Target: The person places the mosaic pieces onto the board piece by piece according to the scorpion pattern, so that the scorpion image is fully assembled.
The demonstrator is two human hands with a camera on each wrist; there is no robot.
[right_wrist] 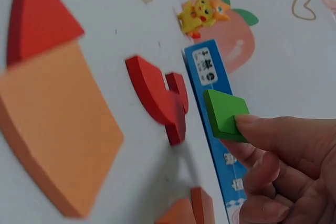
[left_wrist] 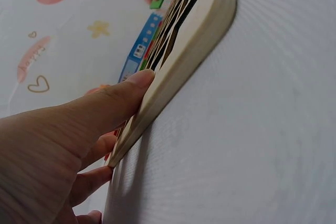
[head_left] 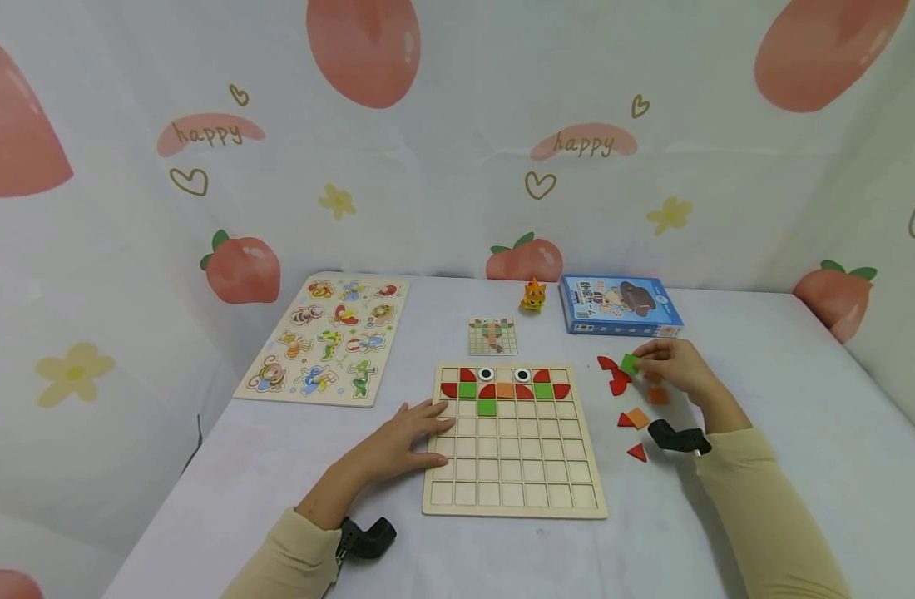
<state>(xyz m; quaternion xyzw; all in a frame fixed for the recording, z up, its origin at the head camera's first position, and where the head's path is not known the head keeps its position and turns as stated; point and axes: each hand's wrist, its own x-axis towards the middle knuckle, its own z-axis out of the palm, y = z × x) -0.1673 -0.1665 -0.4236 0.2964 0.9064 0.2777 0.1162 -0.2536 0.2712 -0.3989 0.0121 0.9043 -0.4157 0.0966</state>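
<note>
Between the thumb and fingers of my right hand (head_left: 676, 366) is a green square tile (right_wrist: 227, 113), held above the white table on the right. My left hand (head_left: 408, 441) rests at the left edge of a wooden grid board (head_left: 513, 497), its fingers spread and its thumb touching the rim (left_wrist: 173, 82). Red quarter-round pieces, white-and-black eye discs, an orange square (head_left: 506, 390) and green squares fill part of the board's top rows. One green square (head_left: 487, 408) lies in the third row.
Loose red pieces (right_wrist: 152, 85) and orange squares (right_wrist: 63, 129) lie right of the board. Behind it are a small pattern card (head_left: 492, 336), an orange-yellow toy figure (head_left: 533, 295) and a blue box (head_left: 620, 305). An insect picture board (head_left: 326, 337) lies at the left.
</note>
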